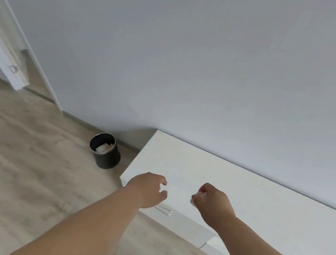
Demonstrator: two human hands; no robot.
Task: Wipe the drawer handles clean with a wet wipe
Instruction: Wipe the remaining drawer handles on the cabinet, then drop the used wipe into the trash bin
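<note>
Pinched between curled fingers, a small white wet wipe shows only as a crumpled scrap at the fingertips of the person's right hand; most of it is hidden inside the fist. Both bare forearms reach in from the bottom edge, cut off below the elbows. The left hand hangs loosely curled and holds nothing, thumb and forefinger slightly apart, poised over the front corner of a white chest of drawers.

Just under the left hand a slim, pale drawer handle juts from the chest's front; its left end is covered by the hand, and its material is hard to make out through the blur. The wipe sits above and to the right of that handle, not touching it. The chest's top is flat, matte and faintly grained, and its right end runs out of frame. A narrow gap marks a drawer edge lower on the front.

Pale, wood-grain plank flooring spreads to the left. Beyond the chest's corner stands a round black bin with a shiny rim, near the wall, holding crumpled white scraps. A smooth, plain grey-white wall fills the background, and a white door is partly cut off at far left.
</note>
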